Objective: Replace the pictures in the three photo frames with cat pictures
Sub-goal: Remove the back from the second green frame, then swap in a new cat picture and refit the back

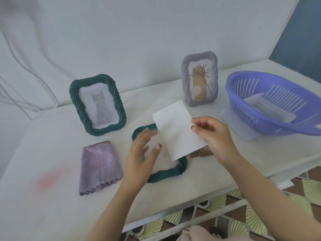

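From the head camera, we see our right hand pinching a white paper sheet by its right edge, fingers clamped on it, thumb in front and the rest behind. The sheet is raised above a dark green frame lying flat on the tabletop; which side carries a picture we cannot tell, since the face toward us looks blank. Our left hand hovers over that flat frame with fingers spread apart, holding nothing.

We judge the sheet to be light and thin, stiff enough to hold flat when pinched at one edge, yet easy to crease or smudge, so a light pinch at the margin suits it best. The flat frame looks rigid with a ribbed, grippy rim; we would steady it by that rim rather than press on its open middle.

At the back left a standing green frame shows a cat drawing. At the back right a grey frame shows a plant drawing, so it looks not yet done. A purple basket at the right holds more paper, and a folded lilac cloth lies just left of our left hand.
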`<state>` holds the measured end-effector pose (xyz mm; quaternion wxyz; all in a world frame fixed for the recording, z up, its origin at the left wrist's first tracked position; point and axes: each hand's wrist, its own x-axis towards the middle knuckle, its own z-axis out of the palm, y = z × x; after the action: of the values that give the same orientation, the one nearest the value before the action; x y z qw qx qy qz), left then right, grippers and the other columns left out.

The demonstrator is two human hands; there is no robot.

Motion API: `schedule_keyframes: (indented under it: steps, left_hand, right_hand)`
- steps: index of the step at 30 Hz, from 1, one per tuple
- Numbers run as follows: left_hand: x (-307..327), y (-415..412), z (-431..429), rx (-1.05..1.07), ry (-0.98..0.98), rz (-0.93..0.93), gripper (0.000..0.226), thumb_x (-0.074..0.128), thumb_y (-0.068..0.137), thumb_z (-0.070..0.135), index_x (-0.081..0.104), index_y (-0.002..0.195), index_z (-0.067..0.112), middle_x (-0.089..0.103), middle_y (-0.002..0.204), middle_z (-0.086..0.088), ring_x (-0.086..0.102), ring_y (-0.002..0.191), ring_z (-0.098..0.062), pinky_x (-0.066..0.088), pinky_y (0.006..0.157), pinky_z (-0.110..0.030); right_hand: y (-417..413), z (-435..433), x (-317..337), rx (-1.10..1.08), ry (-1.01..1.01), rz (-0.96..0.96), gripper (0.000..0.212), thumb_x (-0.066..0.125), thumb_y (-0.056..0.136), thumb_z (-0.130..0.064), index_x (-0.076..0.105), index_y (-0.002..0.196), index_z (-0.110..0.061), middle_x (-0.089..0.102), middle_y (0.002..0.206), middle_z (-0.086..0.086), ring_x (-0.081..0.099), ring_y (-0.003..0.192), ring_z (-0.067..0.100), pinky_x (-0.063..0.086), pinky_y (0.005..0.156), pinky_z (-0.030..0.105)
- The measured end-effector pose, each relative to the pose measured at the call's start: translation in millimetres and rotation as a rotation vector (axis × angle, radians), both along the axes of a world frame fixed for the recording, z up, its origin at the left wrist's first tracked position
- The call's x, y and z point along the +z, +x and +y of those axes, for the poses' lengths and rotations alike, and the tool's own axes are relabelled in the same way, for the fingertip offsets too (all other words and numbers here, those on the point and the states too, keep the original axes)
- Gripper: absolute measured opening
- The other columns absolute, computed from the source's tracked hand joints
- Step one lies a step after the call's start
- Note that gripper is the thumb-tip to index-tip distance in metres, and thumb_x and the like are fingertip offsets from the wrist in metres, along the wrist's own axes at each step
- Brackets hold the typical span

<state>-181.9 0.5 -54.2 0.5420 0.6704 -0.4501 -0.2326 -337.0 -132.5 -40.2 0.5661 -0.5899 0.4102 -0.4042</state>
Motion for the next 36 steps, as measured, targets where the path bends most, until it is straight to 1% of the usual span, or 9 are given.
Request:
schedule_keyframes:
  steps: [4, 9, 11, 14, 17, 22, 29, 33, 36]
  left_hand:
    - [21, -18, -29, -0.081, -0.001, 0.468, 0.023, 0.058, 0.087, 0.006, 0.066, 0.103, 0.021, 0.066, 0.105, 0.005, 0.066, 0.091, -0.010, 0.055, 0.080, -0.032]
    - [30, -37, -64, -0.054, 0.000, 0.486, 0.031, 0.058, 0.082, -0.008, 0.068, 0.096, 0.018, 0.064, 0.095, -0.004, 0.064, 0.078, -0.016, 0.057, 0.065, -0.031]
    - [31, -44, -75, -0.055, 0.000, 0.478, 0.033, 0.057, 0.082, -0.010, 0.068, 0.096, 0.018, 0.070, 0.087, 0.005, 0.066, 0.072, -0.010, 0.054, 0.059, -0.025]
    - [33, -55, -91, -0.054, 0.001, 0.462, 0.035, 0.055, 0.083, -0.011, 0.067, 0.096, 0.019, 0.072, 0.080, 0.008, 0.066, 0.068, -0.010, 0.055, 0.058, -0.024]
    - [34, -68, -106, -0.054, -0.003, 0.457, 0.035, 0.053, 0.083, -0.013, 0.066, 0.097, 0.017, 0.070, 0.078, 0.009, 0.066, 0.066, -0.008, 0.055, 0.058, -0.023]
    - [34, -90, -129, -0.051, 0.007, 0.442, 0.033, 0.053, 0.084, -0.011, 0.064, 0.101, 0.014, 0.070, 0.075, 0.011, 0.065, 0.063, -0.005, 0.053, 0.053, -0.022]
    - [22, -122, -154, 0.042, 0.051, 0.444, 0.032, 0.055, 0.083, -0.009, 0.066, 0.101, 0.015, 0.061, 0.079, 0.003, 0.060, 0.058, -0.005, 0.052, 0.060, -0.026]
    - [21, -143, -168, 0.055, 0.053, 0.479, 0.032, 0.053, 0.083, -0.010, 0.064, 0.104, 0.012, 0.061, 0.089, -0.001, 0.061, 0.066, -0.009, 0.051, 0.052, -0.018]
    - [17, -157, -182, 0.038, 0.087, 0.506, 0.031, 0.052, 0.084, -0.011, 0.062, 0.107, 0.008, 0.062, 0.093, -0.004, 0.063, 0.074, -0.015, 0.056, 0.056, -0.023]
  right_hand:
    - [-18, -7, 13, -0.018, -0.032, -0.047, 0.019, 0.066, 0.081, -0.002, 0.069, 0.084, -0.021, 0.064, 0.082, 0.000, 0.060, 0.076, 0.006, 0.050, 0.073, 0.015]
    - [-45, -24, 28, -0.005, -0.170, 0.044, 0.020, 0.066, 0.082, -0.003, 0.067, 0.083, -0.023, 0.066, 0.082, -0.009, 0.058, 0.073, 0.000, 0.046, 0.072, 0.009]
    - [-62, -33, 30, -0.085, -0.397, 0.227, 0.014, 0.064, 0.084, -0.011, 0.067, 0.086, -0.024, 0.065, 0.086, -0.013, 0.057, 0.077, 0.000, 0.042, 0.074, 0.009]
    - [-98, -52, 36, -0.137, -0.763, 0.691, 0.019, 0.060, 0.081, -0.024, 0.069, 0.097, -0.022, 0.062, 0.108, 0.000, 0.058, 0.096, 0.021, 0.042, 0.086, 0.032]
    - [-133, -66, 51, 0.013, -0.586, 0.854, 0.018, 0.064, 0.082, -0.019, 0.072, 0.096, -0.026, 0.056, 0.120, -0.001, 0.054, 0.108, 0.019, 0.038, 0.090, 0.032]
    - [-170, -86, 60, 0.181, -0.393, 0.776, 0.033, 0.062, 0.081, -0.009, 0.070, 0.082, -0.041, 0.069, 0.096, -0.014, 0.063, 0.076, 0.009, 0.051, 0.070, 0.023]
    - [-186, -106, 71, 0.153, -0.465, 0.557, 0.030, 0.059, 0.081, -0.001, 0.075, 0.086, -0.026, 0.063, 0.058, -0.021, 0.052, 0.052, 0.001, 0.040, 0.051, 0.008]
    - [-191, -122, 84, 0.117, -0.486, 0.472, 0.029, 0.058, 0.082, 0.001, 0.074, 0.089, -0.023, 0.062, 0.061, -0.020, 0.051, 0.054, 0.000, 0.040, 0.056, 0.007]
    - [-193, -131, 89, 0.130, -0.504, 0.451, 0.028, 0.058, 0.083, -0.001, 0.073, 0.089, -0.024, 0.065, 0.073, -0.014, 0.054, 0.059, 0.008, 0.045, 0.061, 0.017]
